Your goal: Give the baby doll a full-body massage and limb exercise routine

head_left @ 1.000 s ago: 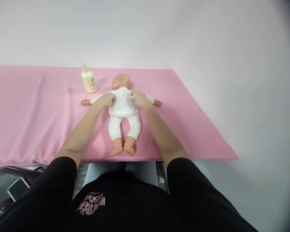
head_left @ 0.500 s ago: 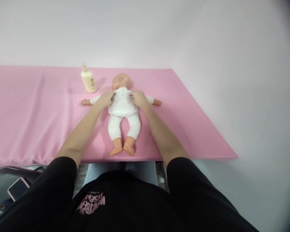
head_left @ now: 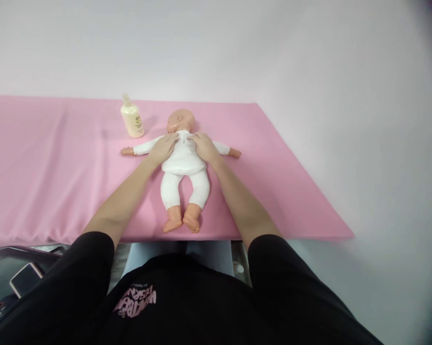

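A baby doll in a white top and white leggings lies with its arms spread out and its feet toward me. Its head is turned to the left. My left hand rests flat on the left side of its chest, fingers stretched toward the middle. On the other side of the chest lies my right hand, also flat with its fingers extended. A narrow strip of the shirt front shows between the two sets of fingertips. Neither hand grips anything.
The doll lies on a pink cloth-covered table. A cream-coloured pump bottle stands beyond the doll's arm at the left. Below the table's near edge, a phone lies on a dark surface at the lower left. A pale wall borders the table behind and right.
My fingers have straightened from a bent position at the sides of the chest and now lie flat on it, closer together. The doll and the bottle have stayed in place.
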### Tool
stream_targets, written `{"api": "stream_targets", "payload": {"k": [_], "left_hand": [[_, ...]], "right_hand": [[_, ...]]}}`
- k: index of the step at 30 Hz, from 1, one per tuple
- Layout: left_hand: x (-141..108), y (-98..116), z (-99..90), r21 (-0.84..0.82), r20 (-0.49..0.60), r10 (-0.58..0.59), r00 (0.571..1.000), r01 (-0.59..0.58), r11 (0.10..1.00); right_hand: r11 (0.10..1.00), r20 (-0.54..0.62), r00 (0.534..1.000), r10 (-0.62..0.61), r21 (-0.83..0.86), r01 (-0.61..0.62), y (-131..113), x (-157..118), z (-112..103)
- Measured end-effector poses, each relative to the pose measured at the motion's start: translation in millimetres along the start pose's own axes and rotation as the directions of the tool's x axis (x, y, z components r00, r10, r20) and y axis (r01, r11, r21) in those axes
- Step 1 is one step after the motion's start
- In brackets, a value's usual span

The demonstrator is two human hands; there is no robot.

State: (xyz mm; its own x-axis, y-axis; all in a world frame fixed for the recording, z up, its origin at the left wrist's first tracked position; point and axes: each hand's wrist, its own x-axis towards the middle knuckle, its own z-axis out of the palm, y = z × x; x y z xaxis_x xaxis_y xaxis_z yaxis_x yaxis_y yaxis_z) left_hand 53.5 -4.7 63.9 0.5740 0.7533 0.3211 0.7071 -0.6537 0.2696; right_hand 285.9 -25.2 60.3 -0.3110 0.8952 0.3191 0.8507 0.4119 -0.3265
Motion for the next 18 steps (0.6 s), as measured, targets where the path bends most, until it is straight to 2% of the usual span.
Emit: {"api": "stream_targets", "payload": {"k": [4, 7, 13, 18], "left_hand": [[-1, -2, 4.4, -0.081, 0.005, 0.053, 0.999, -0.052, 0.995], [0, -6, 8.2, -0.127, -0.022, 0.032, 0.999, -0.035, 0.991], [-1, -17, 12.8, -0.11, -0.051, -0.143, 0.988, 0.136, 0.985], [-6, -24, 10.2, 0.049, -0.05, -0.29, 0.956, 0.292, 0.955]], "right_hand": [[0.993, -0.006, 0.995, -0.104, 0.053, 0.104, 1, 1, 4], [0.989, -0.029, 0.995, -0.1, 0.104, 0.103, 7, 2, 9], [0.992, -0.026, 0.997, 0.073, 0.109, -0.07, 22, 4, 16], [0.978, 0.002, 0.979, 0.205, -0.04, -0.205, 29, -2, 12]]}}
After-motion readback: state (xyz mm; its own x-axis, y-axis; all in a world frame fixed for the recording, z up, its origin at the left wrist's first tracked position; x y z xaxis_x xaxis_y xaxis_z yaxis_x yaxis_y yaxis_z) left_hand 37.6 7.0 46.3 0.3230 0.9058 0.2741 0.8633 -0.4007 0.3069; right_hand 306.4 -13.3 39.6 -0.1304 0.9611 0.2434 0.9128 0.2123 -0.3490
